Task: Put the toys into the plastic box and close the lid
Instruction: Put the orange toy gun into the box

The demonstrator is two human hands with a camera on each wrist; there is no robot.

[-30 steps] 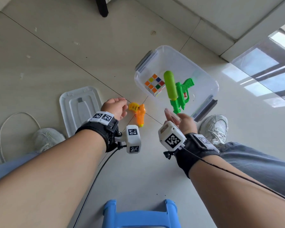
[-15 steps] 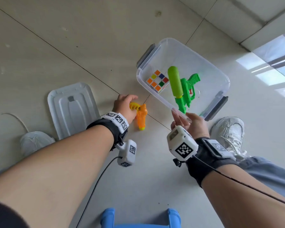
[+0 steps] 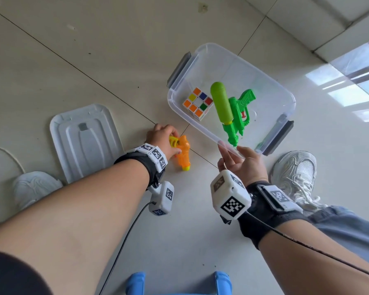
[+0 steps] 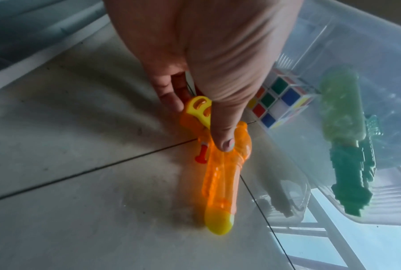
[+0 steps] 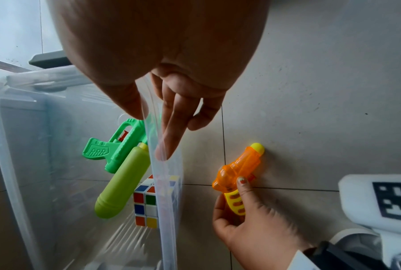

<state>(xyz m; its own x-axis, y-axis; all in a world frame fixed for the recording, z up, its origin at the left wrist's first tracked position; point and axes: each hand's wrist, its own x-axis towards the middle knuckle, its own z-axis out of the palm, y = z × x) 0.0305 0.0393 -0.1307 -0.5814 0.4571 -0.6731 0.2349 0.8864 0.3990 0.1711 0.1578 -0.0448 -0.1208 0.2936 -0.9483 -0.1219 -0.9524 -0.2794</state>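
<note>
An orange water pistol [image 3: 182, 154] lies on the tiled floor just left of the clear plastic box [image 3: 271, 103]. My left hand [image 3: 168, 139] grips its yellow handle, thumb on the orange body [image 4: 220, 179]; the pistol still touches the floor. Inside the box lie a green water pistol [image 3: 230, 109] and a colour cube [image 3: 197, 103]. My right hand [image 3: 232, 149] holds the box's near rim, thumb inside and index finger [image 5: 167, 138] stretched along the outside. The grey lid [image 3: 85, 141] lies flat on the floor to the left, apart from the box.
My shoes rest on the floor, one right of the box [image 3: 294, 173] and one near the lid [image 3: 34, 186]. A blue stool [image 3: 136, 282] sits at the bottom edge. A white cable [image 3: 6, 154] loops at far left. A step rises behind the box.
My left hand has come down onto the orange pistol and curled round its handle. My right hand has moved forward to the box's near rim and taken hold of it.
</note>
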